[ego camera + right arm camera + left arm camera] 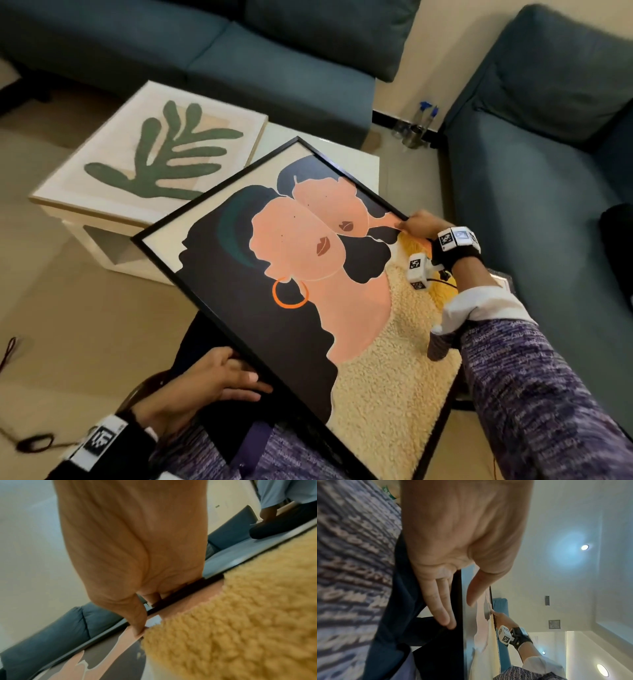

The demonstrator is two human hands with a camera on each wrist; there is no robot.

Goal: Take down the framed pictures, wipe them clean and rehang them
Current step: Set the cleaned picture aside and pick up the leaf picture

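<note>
The teal fabric sofas [281, 54] wrapped round two sides of the low white coffee table [363, 164], which serves here as the landmark. Nearest the viewer from that table, tilted and partly overhanging it, was the large black-framed portrait picture of two faces with dark hair and an orange hoop earring [274, 274], its near end over the person's lap. Flat on the table's far left part lay the light-wood-framed print of a green leaf shape [154, 154], apparently off the wall too. On the floor beyond the table's right corner, against the wall, stood two clear spray bottles with blue tops [423, 126].

A fluffy cream-yellow cloth [394, 377] lay spread over the near right part of the portrait's face, so the wiping step seemed to be in hand.

The left hand [205, 380] held the frame's left edge, thumb on the front and the other fingers straight along the back, as the left wrist view showed. The right hand [416, 224] pinched the right edge, thumb tip pressed on the front, fingers curled behind the rim.

The risks, as I judged them: both holds were thin edge grips on a wide, tilted frame, so a slackened pinch could let it swing down onto the table corner or the leaf print. The loose cloth could slide off if the tilt grew.
</note>
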